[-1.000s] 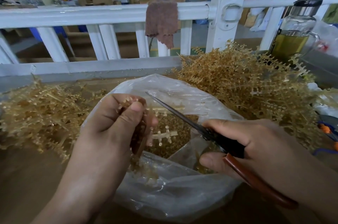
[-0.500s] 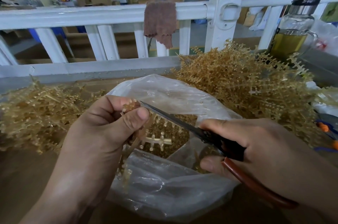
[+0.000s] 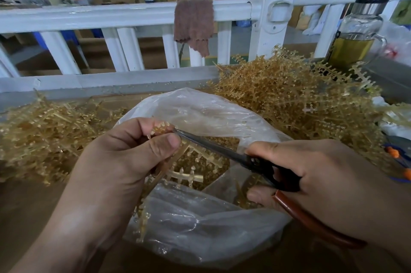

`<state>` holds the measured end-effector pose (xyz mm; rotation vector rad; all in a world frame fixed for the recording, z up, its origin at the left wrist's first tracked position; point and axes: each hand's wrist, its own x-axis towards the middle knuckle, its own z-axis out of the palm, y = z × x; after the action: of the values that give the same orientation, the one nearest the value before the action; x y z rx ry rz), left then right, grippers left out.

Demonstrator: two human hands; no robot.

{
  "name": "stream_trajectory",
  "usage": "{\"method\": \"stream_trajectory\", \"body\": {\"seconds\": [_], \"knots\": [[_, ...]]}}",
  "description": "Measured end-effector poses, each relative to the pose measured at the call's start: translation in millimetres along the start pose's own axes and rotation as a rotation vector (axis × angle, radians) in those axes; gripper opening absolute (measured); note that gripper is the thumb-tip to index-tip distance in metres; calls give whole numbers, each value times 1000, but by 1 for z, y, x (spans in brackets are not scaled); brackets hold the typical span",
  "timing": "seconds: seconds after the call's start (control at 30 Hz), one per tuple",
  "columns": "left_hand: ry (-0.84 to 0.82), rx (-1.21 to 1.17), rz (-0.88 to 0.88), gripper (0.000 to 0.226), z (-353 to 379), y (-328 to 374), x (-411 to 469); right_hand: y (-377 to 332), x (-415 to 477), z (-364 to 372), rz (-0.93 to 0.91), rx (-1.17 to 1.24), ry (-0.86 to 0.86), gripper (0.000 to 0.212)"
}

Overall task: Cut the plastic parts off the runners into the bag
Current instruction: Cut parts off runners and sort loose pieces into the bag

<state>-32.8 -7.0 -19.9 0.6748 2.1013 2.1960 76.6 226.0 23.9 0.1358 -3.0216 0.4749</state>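
**Snip at the pinch, runner over bag**

Pinching top end of runner (image 3: 184,174) w/ L hand (image 3: 124,161), thumb vs index clamped tight. Letting rest hang below pinch into bag (image 3: 200,112) mouth. Gripping snips (image 3: 222,150) w/ R hand (image 3: 322,172), fingers curled round handles; blades look together, tip right at L pinch. Cut parts (image 3: 213,161) heaped in bag under both hands. Likely v. light, thin, stiff but brittle; best taken on spine close to cut, not on parts. Vs 1 s ago: tip then apart from L fingers, now at pinch; runner raised. Beyond hands: uncut piles (image 3: 289,99).
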Motion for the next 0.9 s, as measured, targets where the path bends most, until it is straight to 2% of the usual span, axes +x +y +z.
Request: {"method": "stream_trajectory", "body": {"seconds": [0.07,0.2,0.3,0.43,0.9], "knots": [[3,9,0,44,0,-1,1,0,0,0,1,-6,1,60],[9,47,6,25,-2,-1,2,0,1,-1,11,-5,-22,56],[8,32,-6,20,1,1,2,0,2,-1,22,-30,-50,52],[5,17,-33,20,4,5,2,1,2,1,8,-7,-24,60],[-45,23,-35,19,3,7,1,1,3,2,-16,4,-17,63]]}}
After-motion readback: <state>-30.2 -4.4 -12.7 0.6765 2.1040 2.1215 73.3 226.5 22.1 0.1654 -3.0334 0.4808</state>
